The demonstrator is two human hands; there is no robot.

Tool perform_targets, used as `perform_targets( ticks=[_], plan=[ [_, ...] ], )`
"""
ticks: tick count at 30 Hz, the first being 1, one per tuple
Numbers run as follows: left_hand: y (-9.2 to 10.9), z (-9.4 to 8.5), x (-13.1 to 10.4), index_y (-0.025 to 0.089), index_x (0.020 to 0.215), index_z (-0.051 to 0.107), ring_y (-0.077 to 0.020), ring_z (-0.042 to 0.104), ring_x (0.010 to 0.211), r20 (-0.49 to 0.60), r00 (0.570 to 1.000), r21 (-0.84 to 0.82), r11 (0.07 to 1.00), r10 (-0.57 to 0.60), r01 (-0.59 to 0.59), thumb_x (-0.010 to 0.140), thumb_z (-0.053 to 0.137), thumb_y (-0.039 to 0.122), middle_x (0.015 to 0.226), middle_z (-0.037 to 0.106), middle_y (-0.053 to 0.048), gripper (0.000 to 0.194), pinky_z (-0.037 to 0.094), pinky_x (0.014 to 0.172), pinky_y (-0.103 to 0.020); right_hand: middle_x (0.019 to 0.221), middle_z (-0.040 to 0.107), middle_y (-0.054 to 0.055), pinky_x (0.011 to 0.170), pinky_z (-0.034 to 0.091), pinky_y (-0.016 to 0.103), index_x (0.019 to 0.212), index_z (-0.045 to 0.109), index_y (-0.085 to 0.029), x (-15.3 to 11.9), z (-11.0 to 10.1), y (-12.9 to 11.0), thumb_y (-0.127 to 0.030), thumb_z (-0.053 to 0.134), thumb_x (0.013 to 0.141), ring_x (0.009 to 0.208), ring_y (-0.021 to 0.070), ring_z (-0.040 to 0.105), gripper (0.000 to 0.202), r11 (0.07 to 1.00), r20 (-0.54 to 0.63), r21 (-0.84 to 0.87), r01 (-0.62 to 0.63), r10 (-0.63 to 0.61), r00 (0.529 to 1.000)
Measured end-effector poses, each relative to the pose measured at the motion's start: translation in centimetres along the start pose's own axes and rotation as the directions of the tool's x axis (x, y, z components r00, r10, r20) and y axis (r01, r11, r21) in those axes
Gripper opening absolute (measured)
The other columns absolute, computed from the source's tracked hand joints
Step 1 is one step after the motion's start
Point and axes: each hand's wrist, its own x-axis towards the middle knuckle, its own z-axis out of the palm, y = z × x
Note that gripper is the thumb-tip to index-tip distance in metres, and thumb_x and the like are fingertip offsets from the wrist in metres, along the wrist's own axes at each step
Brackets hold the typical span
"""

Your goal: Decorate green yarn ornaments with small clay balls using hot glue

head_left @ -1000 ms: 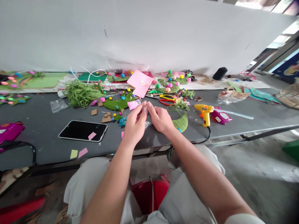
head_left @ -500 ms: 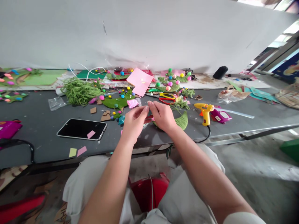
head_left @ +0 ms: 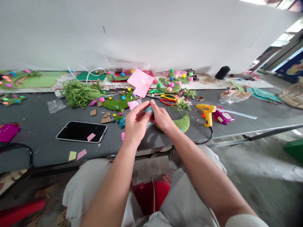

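A small blue ball [head_left: 149,109] shows between my two hands above the table. My left hand [head_left: 135,126] closes on it, thumb and fingertips against the ball. From the other side my right hand [head_left: 163,118] has its fingers curled around the same ball; part of it is hidden by the fingers. Partly behind my right hand lies a green yarn-wrapped crescent [head_left: 183,122]. Left of my left hand is a teal lump [head_left: 122,122] that looks like clay. A pink packet [head_left: 133,104] sits just beyond my hands.
A yellow glue gun [head_left: 206,112] with a black cord stands to the right. A phone [head_left: 80,131] lies at the left with a pink paper scrap on it. Behind are green yarn [head_left: 80,93], red-handled pliers [head_left: 168,100], pink paper [head_left: 140,82] and pompom-decorated green shapes.
The blue ball has come into sight between my fingers. My hands have turned a little, the right fingers curling in more. The table items stay put.
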Motion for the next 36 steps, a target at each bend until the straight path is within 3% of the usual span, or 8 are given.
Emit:
perform_targets(
  ticks=[6,11,18,21,26,29,32,36],
  plan=[
    [-0.3,-0.1,0.2,0.024,0.123,0.077,-0.0293,0.064,0.136,-0.003,0.998,-0.02,0.998,-0.064,0.064,0.086,0.083,0.044,0.144,0.07,-0.009,0.042,0.056,0.111,-0.042,0.052,0.044,-0.003,0.056,0.03,0.028,0.057,0.042,-0.022,-0.2,-0.4,0.0,-0.084,0.045,0.093,0.054,0.0115,0.04,0.072,0.993,-0.079,-0.068,0.095,-0.1,0.992],
    [0.0,0.1,0.1,0.02,0.116,0.08,-0.0288,0.075,0.111,-0.008,0.986,0.011,0.986,-0.167,0.167,0.082,0.084,0.054,0.122,0.079,-0.013,0.048,0.065,0.084,-0.036,0.056,0.045,-0.002,0.057,0.027,0.028,0.061,0.045,-0.021,-0.7,-1.0,-0.3,-0.075,0.043,0.1,0.058,0.0123,0.039,0.066,0.936,-0.099,-0.276,0.219,-0.255,0.962],
    [-0.5,0.3,0.2,0.016,0.106,0.079,-0.022,0.077,0.088,-0.072,0.992,0.034,0.993,-0.107,0.109,0.075,0.09,0.048,0.104,0.081,-0.01,0.045,0.065,0.083,-0.036,0.056,0.048,0.0,0.057,0.026,0.029,0.056,0.043,-0.022,-0.6,-1.0,-0.7,-0.076,0.039,0.101,0.055,0.0124,0.037,0.071,0.939,-0.186,-0.308,0.155,-0.219,0.958],
    [-0.5,0.1,0.3,0.016,0.107,0.078,-0.0216,0.077,0.087,-0.122,0.989,0.039,0.996,-0.078,0.083,0.077,0.089,0.047,0.106,0.08,-0.01,0.044,0.066,0.081,-0.035,0.053,0.044,-0.002,0.056,0.027,0.029,0.057,0.043,-0.021,-0.6,-1.5,-0.7,-0.068,0.044,0.103,0.053,0.0113,0.037,0.066,0.933,-0.173,-0.277,0.232,-0.286,0.943],
    [-0.4,-0.4,0.2,0.018,0.117,0.078,-0.0236,0.077,0.099,-0.149,0.988,0.061,0.997,-0.028,0.037,0.08,0.087,0.042,0.123,0.077,-0.011,0.046,0.067,0.084,-0.036,0.083,0.071,0.001,0.065,0.046,0.026,0.095,0.074,-0.018,-0.4,-3.0,-0.6,-0.037,0.065,0.098,0.068,0.012,0.059,0.021,0.916,-0.045,-0.171,0.363,-0.375,0.926],
    [-0.4,-0.5,0.0,0.019,0.119,0.079,-0.0249,0.076,0.106,-0.103,0.995,0.085,0.996,-0.013,0.022,0.081,0.087,0.039,0.127,0.076,-0.01,0.043,0.066,0.091,-0.039,0.112,0.077,0.006,0.082,0.056,0.029,0.115,0.076,-0.017,-0.5,-3.8,-0.4,-0.028,0.07,0.091,0.09,0.0158,0.07,0.026,0.928,0.038,-0.027,0.372,-0.371,0.928],
    [-0.4,-0.3,-0.2,0.019,0.117,0.08,-0.0258,0.076,0.107,-0.059,0.998,0.126,0.992,-0.013,0.02,0.083,0.086,0.038,0.125,0.077,-0.01,0.04,0.065,0.096,-0.04,0.094,0.077,0.005,0.073,0.058,0.029,0.107,0.076,-0.017,-0.8,-4.4,-0.4,-0.043,0.068,0.096,0.079,0.0158,0.071,0.03,0.956,0.098,0.078,0.284,-0.291,0.952],
    [-0.2,0.1,-0.8,0.018,0.114,0.081,-0.0237,0.078,0.092,0.015,0.999,0.191,0.981,-0.039,0.036,0.083,0.086,0.042,0.115,0.08,-0.009,0.039,0.067,0.086,-0.037,0.055,0.055,-0.003,0.048,0.034,0.024,0.067,0.064,-0.017,-1.7,-5.2,-0.5,-0.065,0.067,0.094,0.05,0.0075,0.047,0.056,0.957,0.034,-0.075,0.278,-0.277,0.96]
  ],
)
